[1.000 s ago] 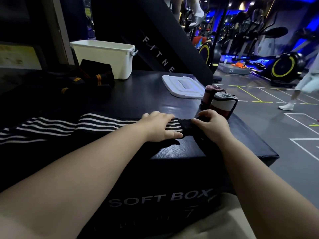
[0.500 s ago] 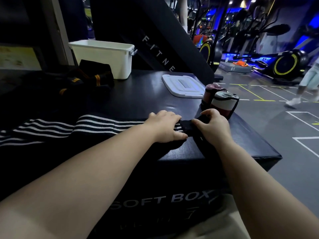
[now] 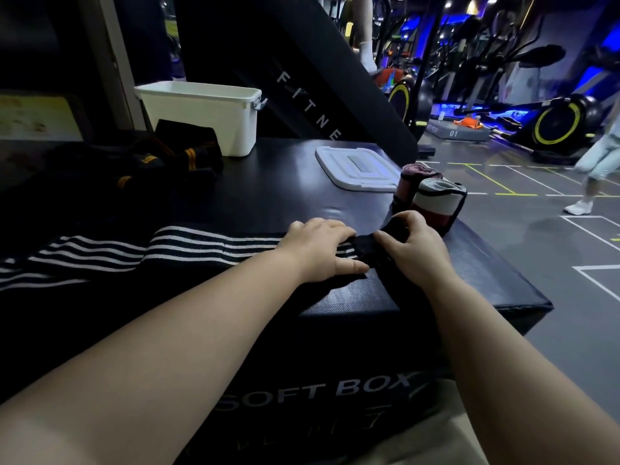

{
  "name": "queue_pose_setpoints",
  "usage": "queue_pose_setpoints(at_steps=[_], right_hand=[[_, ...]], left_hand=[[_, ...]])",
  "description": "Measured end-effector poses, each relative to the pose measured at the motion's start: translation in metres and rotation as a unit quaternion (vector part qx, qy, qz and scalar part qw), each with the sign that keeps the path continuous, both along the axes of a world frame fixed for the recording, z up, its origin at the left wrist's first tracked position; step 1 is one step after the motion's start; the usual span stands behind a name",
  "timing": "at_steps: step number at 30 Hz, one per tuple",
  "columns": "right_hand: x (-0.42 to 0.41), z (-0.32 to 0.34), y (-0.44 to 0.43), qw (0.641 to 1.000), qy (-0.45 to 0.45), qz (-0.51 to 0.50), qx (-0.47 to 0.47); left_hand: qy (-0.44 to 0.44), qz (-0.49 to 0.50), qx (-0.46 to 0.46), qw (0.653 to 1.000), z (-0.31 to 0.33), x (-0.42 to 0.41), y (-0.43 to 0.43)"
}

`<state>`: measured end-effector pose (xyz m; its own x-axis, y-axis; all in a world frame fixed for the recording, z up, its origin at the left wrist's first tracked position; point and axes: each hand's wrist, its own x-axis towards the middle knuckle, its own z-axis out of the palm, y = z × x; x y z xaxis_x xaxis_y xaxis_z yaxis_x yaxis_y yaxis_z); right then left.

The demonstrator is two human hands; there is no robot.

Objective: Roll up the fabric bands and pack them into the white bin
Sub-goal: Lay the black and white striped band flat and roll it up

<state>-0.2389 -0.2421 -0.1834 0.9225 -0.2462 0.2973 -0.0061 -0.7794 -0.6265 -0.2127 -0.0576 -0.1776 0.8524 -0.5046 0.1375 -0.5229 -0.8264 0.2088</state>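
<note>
L hand (image 3: 318,250) flat, fingers straight, pressing striped band (image 3: 208,245) onto soft box (image 3: 285,189) top nr front edge; crept bit closer to R hand vs 1 s ago. R hand (image 3: 414,250) fingers curled, pinching band's black end, grip unchanged. Two rolled bands (image 3: 432,203) at box right edge, white bin (image 3: 201,115) at box far-left corner, lid (image 3: 359,166) on box far side: none moved

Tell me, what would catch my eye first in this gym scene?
Two hands meet on a black padded box: the left hand presses flat on a long striped band, and the right hand curls round its dark end. Just behind the right hand stand two rolled bands. A white bin waits at the far left, its lid lying apart.
</note>
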Motion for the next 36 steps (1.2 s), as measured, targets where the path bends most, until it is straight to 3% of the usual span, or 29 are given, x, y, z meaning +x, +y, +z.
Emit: queue_pose_setpoints(at_steps=[8,15,25,36], right_hand=[[0.003,-0.0022,-0.0022,1.0,-0.007,0.021,0.006],[0.0067,-0.0077,-0.006,0.996,-0.044,0.05,0.058],[0.0044,-0.008,-0.0096,0.995,-0.051,0.046,0.079],[0.0096,-0.0006,-0.0035,0.998,0.053,0.022,0.019]], left_hand=[[-0.001,-0.008,-0.015,1.0,-0.0008,-0.0023,0.0006],[0.083,0.021,-0.004,0.996,0.0074,0.0033,0.0016],[0.029,0.03,-0.027,0.999,0.0005,0.0005,-0.0007],[0.047,0.008,-0.027,0.998,0.0026,0.0033,0.0021]])
